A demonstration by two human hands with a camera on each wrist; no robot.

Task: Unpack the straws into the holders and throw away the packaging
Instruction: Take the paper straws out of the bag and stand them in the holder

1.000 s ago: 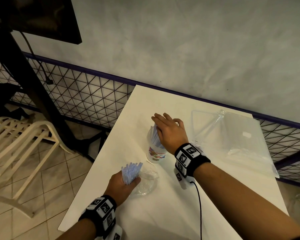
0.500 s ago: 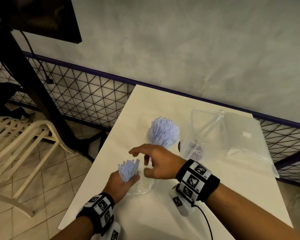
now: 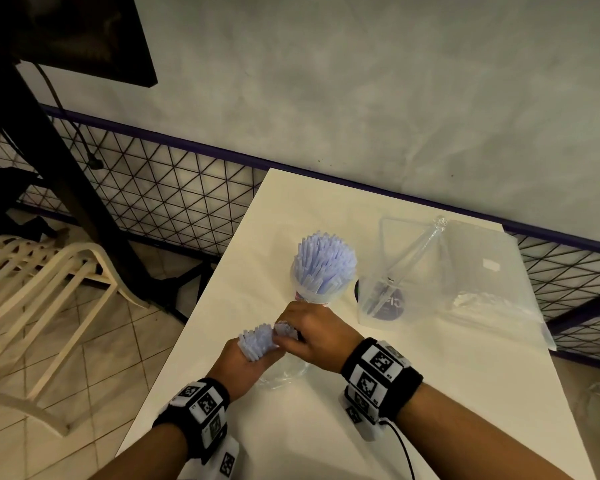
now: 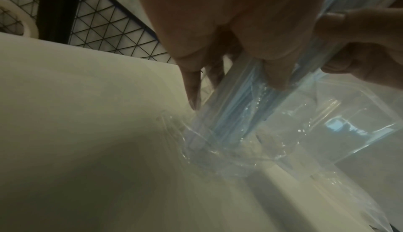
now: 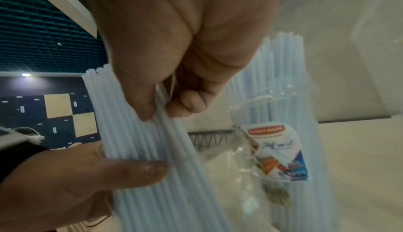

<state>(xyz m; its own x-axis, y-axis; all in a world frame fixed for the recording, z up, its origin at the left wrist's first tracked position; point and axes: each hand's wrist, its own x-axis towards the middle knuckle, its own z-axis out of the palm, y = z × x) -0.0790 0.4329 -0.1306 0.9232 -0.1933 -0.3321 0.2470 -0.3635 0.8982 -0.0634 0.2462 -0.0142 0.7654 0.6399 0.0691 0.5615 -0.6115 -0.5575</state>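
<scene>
My left hand (image 3: 238, 362) grips an upright bundle of pale blue straws (image 3: 257, 341) still in its clear wrapper (image 3: 284, 372), near the table's front left. In the left wrist view the wrapper (image 4: 218, 140) bunches on the tabletop below the fingers (image 4: 191, 83). My right hand (image 3: 309, 337) pinches a few straws (image 5: 165, 125) at the top of that bundle; its thumb and forefinger close on them in the right wrist view. Just behind stands a clear cup holder (image 3: 317, 296) packed with straws (image 3: 324, 261), its label (image 5: 277, 151) facing the right wrist camera.
A second clear holder (image 3: 381, 303) with a few straws stands right of the full one. A large empty plastic bag (image 3: 482, 271) lies at the table's right. The white table (image 3: 291, 427) meets a wire fence and wall; a cream chair (image 3: 32, 296) stands left.
My right hand left the top of the full holder, came back toward me and now pinches straws in the bundle. The left hand stayed put with the bundle.
</scene>
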